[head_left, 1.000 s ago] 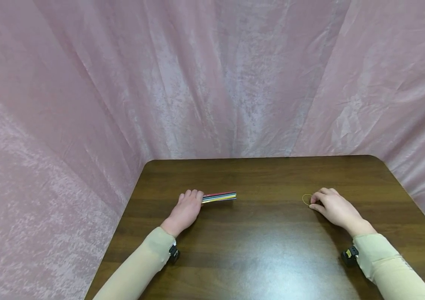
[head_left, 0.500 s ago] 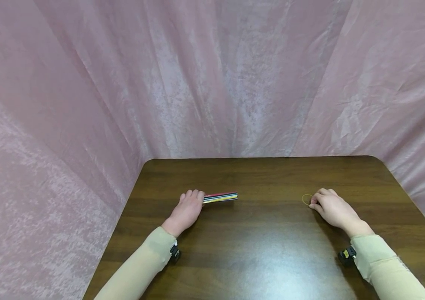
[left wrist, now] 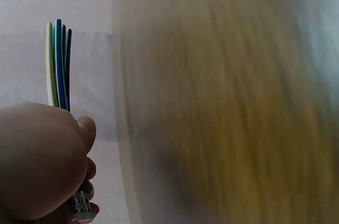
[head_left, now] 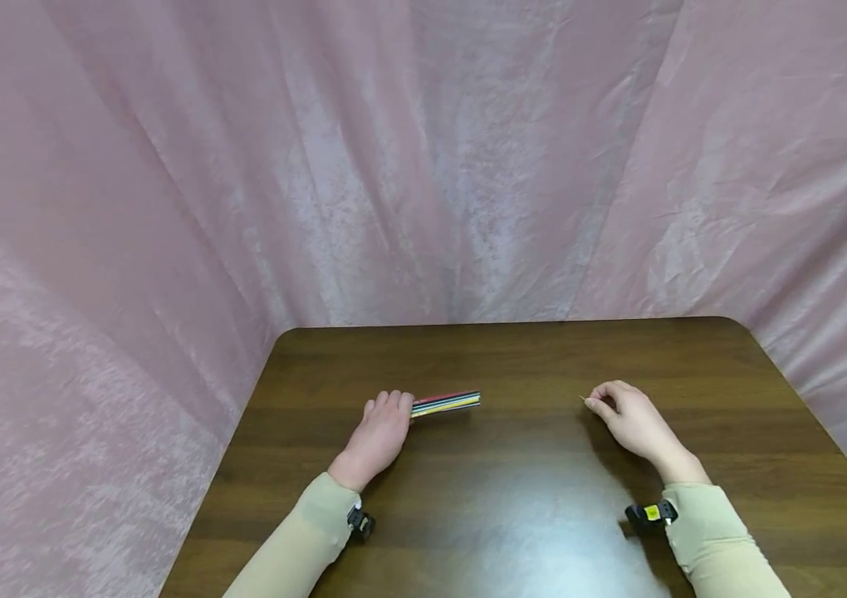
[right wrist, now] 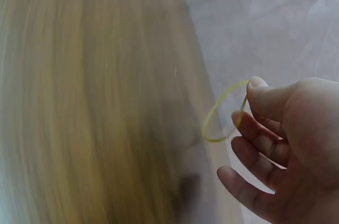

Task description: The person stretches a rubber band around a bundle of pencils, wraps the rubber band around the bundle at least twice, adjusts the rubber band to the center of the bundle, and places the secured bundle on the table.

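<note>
My left hand (head_left: 382, 430) grips a bundle of thin, slightly curved strips (head_left: 447, 404) in red, black, white, blue and yellow. One end of the bundle sticks out to the right in the head view. In the left wrist view the strips (left wrist: 59, 68) rise above the fist, and a dark end with pale printing (left wrist: 80, 204) shows below it. Their exact kind is unclear. Between thumb and index finger, my right hand (head_left: 634, 423) pinches a yellow rubber band (right wrist: 213, 121) hanging as a loose loop. The other right fingers are spread and slightly bent.
Both hands are over a brown wooden table (head_left: 513, 465) with rounded far corners. Pink velvet curtain (head_left: 431, 166) hangs behind it and to the sides. Each wrist wears a small black camera (head_left: 360, 523).
My right hand has moved left with the rubber band, whose loop now barely shows in the head view. The left hand keeps its grip on the strips, shifting only slightly right.
</note>
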`<state>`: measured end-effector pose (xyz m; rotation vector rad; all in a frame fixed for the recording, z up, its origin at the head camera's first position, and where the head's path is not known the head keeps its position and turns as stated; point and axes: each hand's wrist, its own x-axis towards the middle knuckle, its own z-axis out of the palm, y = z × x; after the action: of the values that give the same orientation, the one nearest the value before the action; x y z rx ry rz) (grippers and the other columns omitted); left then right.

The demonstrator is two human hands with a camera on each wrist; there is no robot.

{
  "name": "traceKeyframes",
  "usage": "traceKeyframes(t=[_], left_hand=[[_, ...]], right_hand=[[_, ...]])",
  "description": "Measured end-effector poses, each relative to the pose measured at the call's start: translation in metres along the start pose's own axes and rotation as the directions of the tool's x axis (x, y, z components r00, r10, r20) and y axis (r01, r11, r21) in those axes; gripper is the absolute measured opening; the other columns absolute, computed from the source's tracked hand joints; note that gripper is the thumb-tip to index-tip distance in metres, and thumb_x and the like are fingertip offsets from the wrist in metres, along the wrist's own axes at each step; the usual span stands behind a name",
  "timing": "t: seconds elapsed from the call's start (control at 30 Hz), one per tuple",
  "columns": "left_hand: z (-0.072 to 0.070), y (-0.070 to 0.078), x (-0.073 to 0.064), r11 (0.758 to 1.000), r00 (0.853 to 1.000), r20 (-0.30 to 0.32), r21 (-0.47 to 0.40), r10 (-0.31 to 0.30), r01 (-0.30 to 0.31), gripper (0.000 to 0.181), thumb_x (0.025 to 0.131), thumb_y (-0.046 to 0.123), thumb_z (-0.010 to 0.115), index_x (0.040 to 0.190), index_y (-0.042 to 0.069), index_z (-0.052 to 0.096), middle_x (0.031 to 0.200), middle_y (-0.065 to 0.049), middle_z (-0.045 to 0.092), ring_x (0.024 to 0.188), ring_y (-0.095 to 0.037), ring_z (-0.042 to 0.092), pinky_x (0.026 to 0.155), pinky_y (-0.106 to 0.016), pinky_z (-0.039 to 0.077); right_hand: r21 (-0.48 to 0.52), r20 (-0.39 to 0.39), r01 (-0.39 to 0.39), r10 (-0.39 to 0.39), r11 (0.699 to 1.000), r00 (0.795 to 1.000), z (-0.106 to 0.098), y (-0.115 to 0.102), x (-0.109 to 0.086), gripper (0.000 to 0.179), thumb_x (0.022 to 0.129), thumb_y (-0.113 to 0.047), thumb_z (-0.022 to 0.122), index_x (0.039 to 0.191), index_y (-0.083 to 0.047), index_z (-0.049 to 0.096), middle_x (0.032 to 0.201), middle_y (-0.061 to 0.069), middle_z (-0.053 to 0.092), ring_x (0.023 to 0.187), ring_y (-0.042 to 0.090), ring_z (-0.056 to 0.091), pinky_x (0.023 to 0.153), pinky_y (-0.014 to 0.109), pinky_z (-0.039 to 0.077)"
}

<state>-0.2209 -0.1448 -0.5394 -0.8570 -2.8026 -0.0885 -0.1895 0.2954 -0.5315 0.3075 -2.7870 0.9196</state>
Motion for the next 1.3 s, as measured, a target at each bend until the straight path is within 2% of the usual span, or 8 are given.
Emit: traceKeyframes(t=[0.17, 0.33, 0.6, 0.77, 0.93, 1.13, 1.3], left_hand=[[-0.001, 0.013, 0.004, 1.000, 1.000, -0.014, -0.016, 0.016, -0.016, 0.020, 0.104, 0.012, 0.069, 0.119, 0.006, 0.057, 0.106, -0.008, 0.060, 0.095, -0.027, 0.051, 0.079, -0.039, 0.039], [-0.002, 0.024, 0.009, 1.000, 1.000, 0.001, -0.001, 0.024, -0.024, 0.019, 0.105, 0.014, 0.069, 0.118, 0.007, 0.057, 0.106, -0.007, 0.060, 0.094, -0.025, 0.050, 0.079, -0.037, 0.038], [-0.001, 0.035, 0.021, 0.998, 0.998, 0.009, 0.027, 0.055, -0.056, 0.010, 0.110, 0.009, 0.057, 0.120, 0.007, 0.056, 0.104, -0.005, 0.058, 0.092, -0.023, 0.047, 0.079, -0.036, 0.036], [0.000, 0.039, 0.029, 0.997, 0.998, 0.026, 0.045, 0.064, -0.065, 0.013, 0.110, 0.007, 0.056, 0.123, 0.007, 0.056, 0.106, -0.005, 0.059, 0.093, -0.022, 0.047, 0.079, -0.035, 0.036], [-0.001, 0.041, 0.033, 0.996, 0.997, 0.023, 0.064, 0.067, -0.069, 0.013, 0.110, 0.006, 0.057, 0.123, 0.007, 0.057, 0.106, -0.005, 0.060, 0.093, -0.023, 0.049, 0.079, -0.035, 0.037], [-0.001, 0.042, 0.031, 0.994, 0.998, 0.009, 0.087, 0.063, -0.064, 0.011, 0.109, 0.005, 0.056, 0.120, 0.007, 0.056, 0.104, -0.006, 0.059, 0.092, -0.024, 0.050, 0.077, -0.036, 0.038], [-0.001, 0.043, 0.032, 0.994, 0.998, -0.025, 0.094, 0.064, -0.062, 0.009, 0.109, 0.005, 0.053, 0.117, 0.007, 0.056, 0.101, -0.006, 0.059, 0.091, -0.024, 0.050, 0.076, -0.036, 0.037]], right_hand=[[0.106, 0.021, -0.083, 0.081, 0.991, 0.996, 0.015, -0.022, 0.007, 0.015, 0.106, -0.020, 0.068, 0.104, -0.006, 0.071, 0.103, 0.008, 0.071, 0.097, 0.028, 0.065, 0.087, 0.049, 0.050], [0.215, 0.075, -0.170, 0.157, 0.962, 0.985, 0.023, -0.038, 0.013, 0.021, 0.108, -0.025, 0.066, 0.108, -0.005, 0.071, 0.102, 0.006, 0.072, 0.097, 0.023, 0.064, 0.088, 0.043, 0.048], [0.349, 0.125, -0.213, 0.180, 0.912, 0.976, 0.030, -0.064, 0.021, 0.024, 0.108, -0.024, 0.066, 0.111, -0.001, 0.070, 0.102, 0.009, 0.071, 0.093, 0.020, 0.058, 0.083, 0.037, 0.046], [0.385, 0.133, -0.205, 0.165, 0.900, 0.977, 0.032, -0.078, 0.027, 0.023, 0.108, -0.022, 0.065, 0.111, 0.000, 0.070, 0.098, 0.010, 0.069, 0.088, 0.019, 0.056, 0.079, 0.036, 0.045], [0.406, 0.129, -0.181, 0.140, 0.896, 0.982, 0.034, -0.089, 0.031, 0.023, 0.108, -0.022, 0.065, 0.111, 0.000, 0.070, 0.092, 0.004, 0.064, 0.084, 0.018, 0.054, 0.074, 0.033, 0.045], [0.366, 0.114, -0.158, 0.125, 0.917, 0.986, 0.035, -0.099, 0.031, 0.023, 0.108, -0.023, 0.065, 0.111, -0.001, 0.071, 0.098, 0.006, 0.069, 0.089, 0.019, 0.056, 0.079, 0.036, 0.045], [0.345, 0.094, -0.152, 0.127, 0.926, 0.987, 0.035, -0.107, 0.029, 0.021, 0.107, -0.023, 0.066, 0.110, -0.004, 0.073, 0.100, 0.008, 0.072, 0.089, 0.018, 0.059, 0.080, 0.036, 0.046]])
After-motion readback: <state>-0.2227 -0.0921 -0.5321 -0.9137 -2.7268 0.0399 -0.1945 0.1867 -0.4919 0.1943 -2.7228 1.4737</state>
